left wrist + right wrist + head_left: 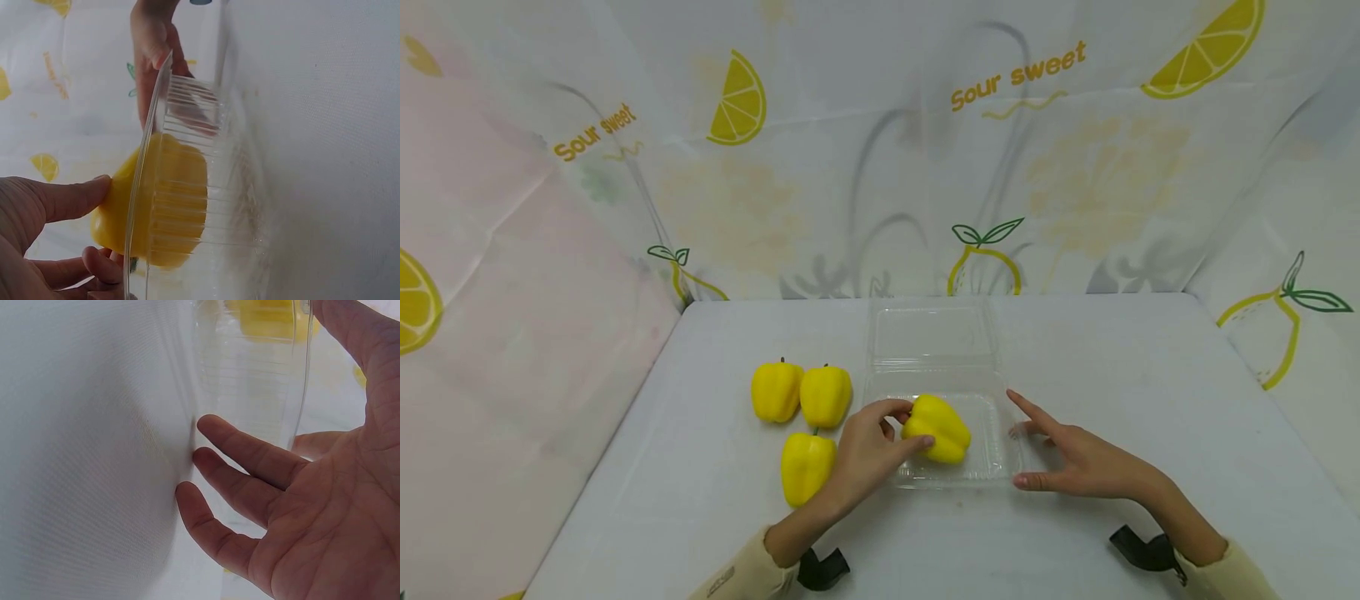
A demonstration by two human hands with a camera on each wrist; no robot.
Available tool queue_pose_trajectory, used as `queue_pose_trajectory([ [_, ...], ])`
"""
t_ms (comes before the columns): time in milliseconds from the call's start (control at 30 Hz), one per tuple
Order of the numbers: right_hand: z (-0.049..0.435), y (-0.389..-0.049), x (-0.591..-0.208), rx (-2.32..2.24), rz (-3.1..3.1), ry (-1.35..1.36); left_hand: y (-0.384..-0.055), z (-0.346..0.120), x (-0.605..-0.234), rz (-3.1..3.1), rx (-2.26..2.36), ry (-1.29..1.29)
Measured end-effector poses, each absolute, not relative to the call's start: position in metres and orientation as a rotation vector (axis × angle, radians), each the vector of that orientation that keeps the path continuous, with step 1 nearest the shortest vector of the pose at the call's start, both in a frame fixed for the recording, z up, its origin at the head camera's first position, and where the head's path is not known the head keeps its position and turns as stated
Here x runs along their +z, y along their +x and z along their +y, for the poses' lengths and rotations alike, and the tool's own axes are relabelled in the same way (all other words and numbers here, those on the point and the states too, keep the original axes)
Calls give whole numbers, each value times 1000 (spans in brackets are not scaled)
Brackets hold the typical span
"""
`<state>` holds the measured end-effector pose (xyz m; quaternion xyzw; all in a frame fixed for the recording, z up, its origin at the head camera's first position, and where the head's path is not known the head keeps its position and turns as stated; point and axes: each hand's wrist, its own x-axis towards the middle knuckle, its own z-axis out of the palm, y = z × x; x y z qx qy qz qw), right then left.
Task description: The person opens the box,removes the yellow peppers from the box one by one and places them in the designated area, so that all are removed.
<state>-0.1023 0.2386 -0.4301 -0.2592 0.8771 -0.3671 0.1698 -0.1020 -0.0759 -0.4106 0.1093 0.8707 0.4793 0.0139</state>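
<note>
My left hand [871, 450] holds a yellow bell pepper [937, 429] between thumb and fingers, over the near half of a clear plastic clamshell box [1000, 475]. In the left wrist view the pepper [178, 206] sits partly below the box's rim, seen through its ribbed wall, lying on its side with the stem toward my fingers. Beside the box's right edge is my right hand [1086, 462], its fingers spread. The right wrist view shows that hand [325, 506] with fingertips by the tabletop and the thumb near the rim; whether it touches the box I cannot tell.
Several more yellow peppers stand left of the box: one at the back left [777, 392], one beside it [826, 397] and one nearer [807, 468], close to my left wrist. The clear lid [934, 333] lies folded back. A lemon-print cloth [850, 167] hangs behind the white table [1112, 367].
</note>
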Motion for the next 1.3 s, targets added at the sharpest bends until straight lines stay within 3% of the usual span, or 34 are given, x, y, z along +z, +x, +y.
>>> queue_pose_trajectory([
  [1300, 240, -102, -433, -1042, 2508, -779, -93, -133, -384, 2698, 1633, 251],
])
